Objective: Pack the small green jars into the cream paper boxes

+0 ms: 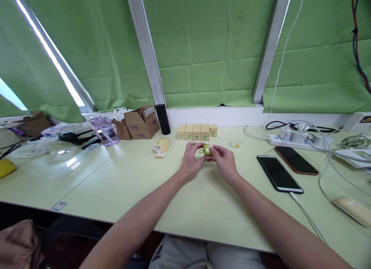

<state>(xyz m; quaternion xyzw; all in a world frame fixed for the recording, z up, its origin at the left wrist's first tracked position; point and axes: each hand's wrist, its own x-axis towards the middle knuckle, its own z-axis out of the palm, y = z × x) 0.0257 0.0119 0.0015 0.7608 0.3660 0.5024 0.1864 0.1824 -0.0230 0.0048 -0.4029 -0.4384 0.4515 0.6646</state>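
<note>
A small green, roughly cylindrical object (pixel 206 150) with a pale loop at its left end is held just above the table, and I cannot tell its exact kind. My left hand (pixel 192 161) grips it from the left, fingers curled around that side. From the right, the fingertips of my right hand (pixel 224 160) pinch its other end and hide part of it. Behind the hands stands a row of several small kraft-coloured boxes (pixel 197 132) with green labels. An opened, flattened small box (pixel 161 147) lies to the left. A small clear container (pixel 235 143) sits to the right.
Two phones (pixel 279 173) (pixel 296 160) and a power strip (pixel 301 141) with tangled cables lie on the right, near a mouse (pixel 352 209). On the left are a cardboard box (pixel 142 124), a black cylinder (pixel 162 119), a purple bottle (pixel 104 130) and clear plastic packaging (pixel 77 162).
</note>
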